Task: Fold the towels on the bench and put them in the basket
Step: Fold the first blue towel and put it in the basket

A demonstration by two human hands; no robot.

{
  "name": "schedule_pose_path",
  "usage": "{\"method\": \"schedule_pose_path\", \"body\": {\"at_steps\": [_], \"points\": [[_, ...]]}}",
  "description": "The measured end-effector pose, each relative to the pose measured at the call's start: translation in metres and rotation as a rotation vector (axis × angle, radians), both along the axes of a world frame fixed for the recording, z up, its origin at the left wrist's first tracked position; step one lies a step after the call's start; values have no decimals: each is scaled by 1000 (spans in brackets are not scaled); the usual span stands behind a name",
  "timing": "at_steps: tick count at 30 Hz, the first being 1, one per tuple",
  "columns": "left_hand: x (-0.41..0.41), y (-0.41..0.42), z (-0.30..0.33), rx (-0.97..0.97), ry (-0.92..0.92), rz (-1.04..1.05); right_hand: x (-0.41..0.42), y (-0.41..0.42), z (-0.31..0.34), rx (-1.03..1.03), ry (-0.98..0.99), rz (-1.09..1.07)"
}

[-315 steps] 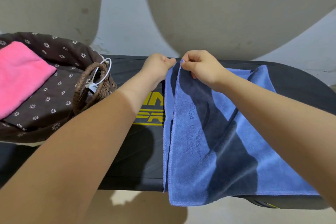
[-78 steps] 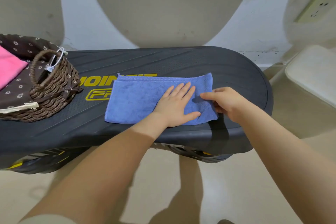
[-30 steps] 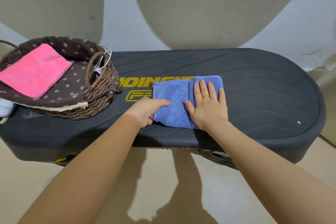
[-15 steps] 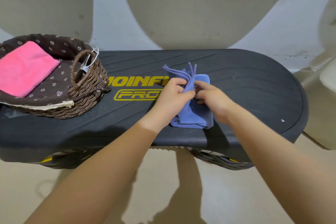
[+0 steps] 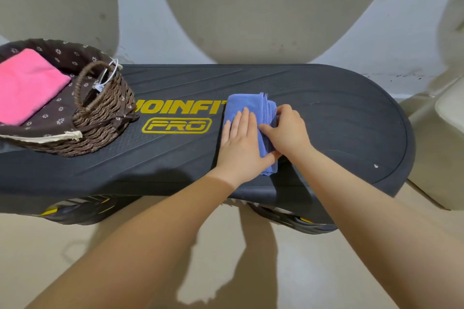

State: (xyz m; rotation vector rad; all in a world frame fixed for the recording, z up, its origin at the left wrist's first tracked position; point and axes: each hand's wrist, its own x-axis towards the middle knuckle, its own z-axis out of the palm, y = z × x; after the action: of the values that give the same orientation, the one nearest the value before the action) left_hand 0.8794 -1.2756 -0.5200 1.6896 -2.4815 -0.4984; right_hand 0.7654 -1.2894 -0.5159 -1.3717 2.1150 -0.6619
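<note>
Blue towel (image 5: 247, 103) lay folded into small stack on black bench (image 5: 339, 113), just right of yellow lettering (image 5: 179, 115). Left hand (image 5: 241, 144) pressed flat on top, fingers straight and together, holding nothing. Right hand (image 5: 287, 130) curled round stack's right edge, fingers tucked at layered edges, thumb on top. Wicker basket (image 5: 105, 113) sat at bench's left end, well apart from stack, folded pink towel (image 5: 25, 85) inside on floral lining.

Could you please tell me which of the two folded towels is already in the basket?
The pink folded towel lies inside the brown wicker basket; the blue folded towel is on the black bench, under both hands.
</note>
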Motion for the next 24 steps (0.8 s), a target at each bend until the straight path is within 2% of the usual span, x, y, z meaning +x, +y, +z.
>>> {"method": "schedule_pose_path", "body": {"at_steps": [5,9,13,14,16,18,20,21,22,24], "points": [[3,3,-4,-40,-96,-142,-16,2,-3,70,179,-131],[2,6,-3,-37,-132,-155,-33,9,-10,-36,30,-108],[4,1,-1,9,-109,-173,-27,13,2,104,-61,21],[7,-1,2,78,-30,-177,-24,11,4,151,-110,41],[14,-6,10,299,277,-88,-15,12,7,212,-246,75],[16,-6,21,546,627,117,-7,13,6,209,-433,60],[9,-2,36,634,844,261,0,15,13,174,-634,15],[5,-1,44,633,905,297,1,14,18,115,-642,32],[2,-2,53,627,993,343,-2,11,23,30,-538,93],[6,-8,64,617,1303,465,-14,5,31,-183,-185,252]]}}
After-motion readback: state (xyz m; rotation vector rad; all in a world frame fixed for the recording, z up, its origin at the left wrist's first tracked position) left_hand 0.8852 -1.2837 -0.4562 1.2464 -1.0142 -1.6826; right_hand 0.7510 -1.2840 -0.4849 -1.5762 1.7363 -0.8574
